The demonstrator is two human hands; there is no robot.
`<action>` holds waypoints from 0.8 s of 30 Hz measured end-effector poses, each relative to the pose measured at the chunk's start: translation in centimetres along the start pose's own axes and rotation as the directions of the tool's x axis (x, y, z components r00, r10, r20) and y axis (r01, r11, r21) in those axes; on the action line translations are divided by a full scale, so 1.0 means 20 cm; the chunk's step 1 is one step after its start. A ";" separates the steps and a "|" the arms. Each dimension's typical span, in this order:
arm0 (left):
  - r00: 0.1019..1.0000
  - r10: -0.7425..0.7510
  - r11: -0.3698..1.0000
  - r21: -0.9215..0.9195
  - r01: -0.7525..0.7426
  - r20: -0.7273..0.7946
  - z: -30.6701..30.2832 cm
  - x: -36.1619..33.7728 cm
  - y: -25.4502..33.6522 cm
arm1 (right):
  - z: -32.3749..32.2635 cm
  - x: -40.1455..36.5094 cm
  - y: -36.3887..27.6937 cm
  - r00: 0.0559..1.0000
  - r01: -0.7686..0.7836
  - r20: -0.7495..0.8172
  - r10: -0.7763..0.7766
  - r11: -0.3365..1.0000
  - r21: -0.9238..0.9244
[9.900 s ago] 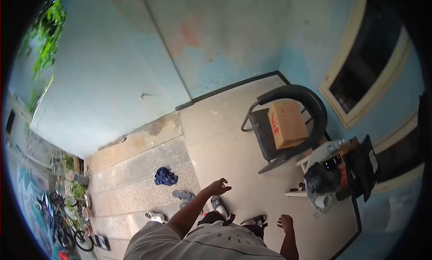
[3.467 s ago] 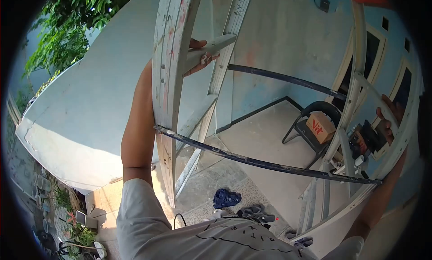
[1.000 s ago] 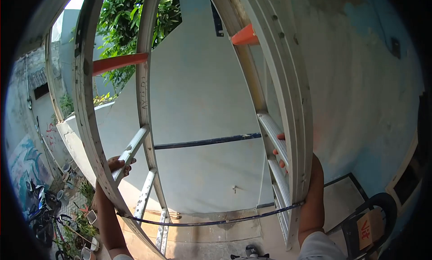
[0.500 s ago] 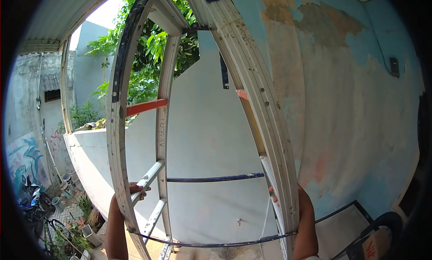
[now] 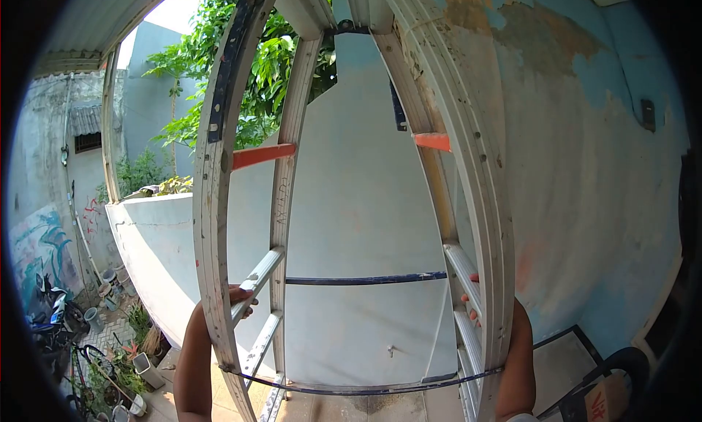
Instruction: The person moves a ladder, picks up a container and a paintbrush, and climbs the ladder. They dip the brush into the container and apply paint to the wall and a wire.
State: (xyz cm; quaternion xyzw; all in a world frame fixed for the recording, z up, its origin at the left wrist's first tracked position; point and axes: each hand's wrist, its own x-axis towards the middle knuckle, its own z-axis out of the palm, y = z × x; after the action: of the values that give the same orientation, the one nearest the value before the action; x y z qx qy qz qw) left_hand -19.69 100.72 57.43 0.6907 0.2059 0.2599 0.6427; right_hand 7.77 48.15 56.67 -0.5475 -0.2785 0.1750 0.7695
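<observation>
The pale wall [image 5: 358,203] fills the middle of the view, with a patchy blue wall [image 5: 585,181] toward 3 o'clock. In front of them the ladder [image 5: 212,217] stands close to the wearer at centre, its rails leaning together toward 12 o'clock, with foliage [image 5: 267,93] behind it at 11. Compared with half a second ago, the ladder has shifted toward 3 o'clock and slightly up, while the walls and the black chair [image 5: 630,358] at 4 o'clock have barely moved; both hands keep to the same places on it, so it seems to be moving under their control. Between 7 and 8 o'clock, the left hand [image 5: 243,299] wraps a silver rung, fingers curled right over it. At 4 o'clock the right hand [image 5: 472,299] appears closed around the opposite rung, but only its fingertips show; palm and thumb are behind the rail. A dark band [image 5: 358,390] crosses low at 6 o'clock, just above where the frame cuts the rails off, so whether the feet touch the floor cannot be told. The very top is cropped too, as are the chair and the box [image 5: 598,401] on it. The writing on the left rear rail is too faint to read.
</observation>
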 end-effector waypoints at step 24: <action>0.927 0.131 0.899 0.352 -0.261 0.353 0.56 0.60 -0.66 | -0.74 -1.02 0.72 0.863 -0.011 -0.503 0.044 0.998 0.069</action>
State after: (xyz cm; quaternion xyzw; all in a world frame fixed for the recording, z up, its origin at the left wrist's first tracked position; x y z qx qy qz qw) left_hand -2.55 100.57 44.92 0.8555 0.0751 0.1620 0.4860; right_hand 1.56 30.21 34.72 -0.5530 -0.0543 0.0456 0.8301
